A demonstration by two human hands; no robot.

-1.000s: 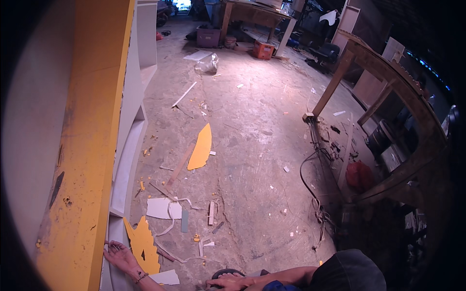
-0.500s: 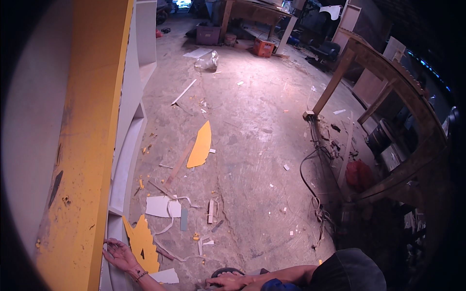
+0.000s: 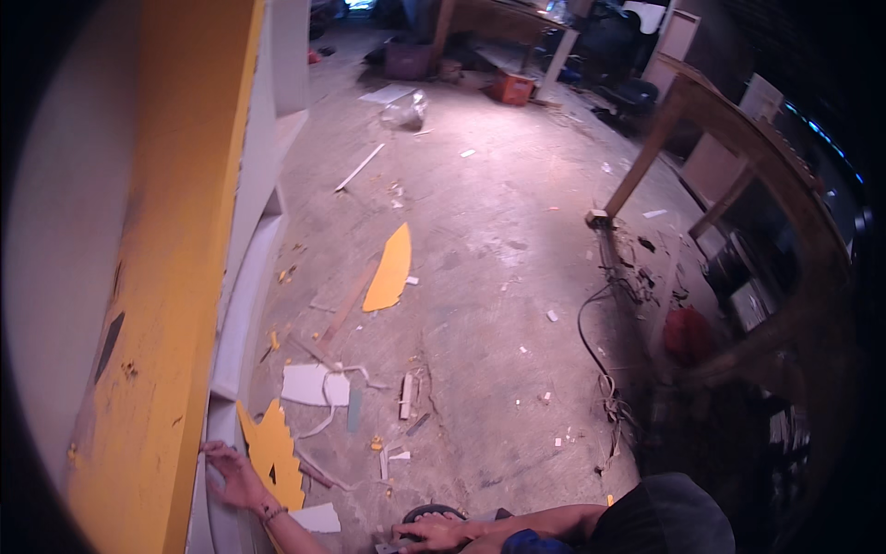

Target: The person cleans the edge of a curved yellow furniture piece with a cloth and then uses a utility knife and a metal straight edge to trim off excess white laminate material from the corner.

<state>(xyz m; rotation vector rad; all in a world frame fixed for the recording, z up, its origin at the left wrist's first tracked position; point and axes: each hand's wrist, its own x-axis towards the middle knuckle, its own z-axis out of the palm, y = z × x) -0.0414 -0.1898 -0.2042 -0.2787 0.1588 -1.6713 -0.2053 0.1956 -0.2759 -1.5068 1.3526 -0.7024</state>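
A tall yellow panel (image 3: 175,277) with dark scuffs stands along my left side, joined to a white frame with shelf-like recesses (image 3: 242,295). My left hand (image 3: 233,476) is at the panel's lower front edge; its fingertips touch the edge, slightly bent and apart, with nothing seen in them. Low in the middle, my right hand (image 3: 432,533) is closed beside my foot in a dark sandal (image 3: 434,510). A bit of something grey (image 3: 386,547) shows under its fingers, too hidden to name. Next to my left hand lies a jagged yellow sheet scrap (image 3: 274,457).
Another yellow offcut (image 3: 389,270), a white sheet piece (image 3: 314,385), and thin strips litter the concrete floor. A wooden table frame (image 3: 646,148) stands at the right, with a dark cable (image 3: 583,328) near its legs. An orange crate (image 3: 512,89) sits far back.
The whole view has shifted slightly. My left hand has slid a little upward along the panel's edge. My right hand stays beside the sandal, with more of the grey thing showing.
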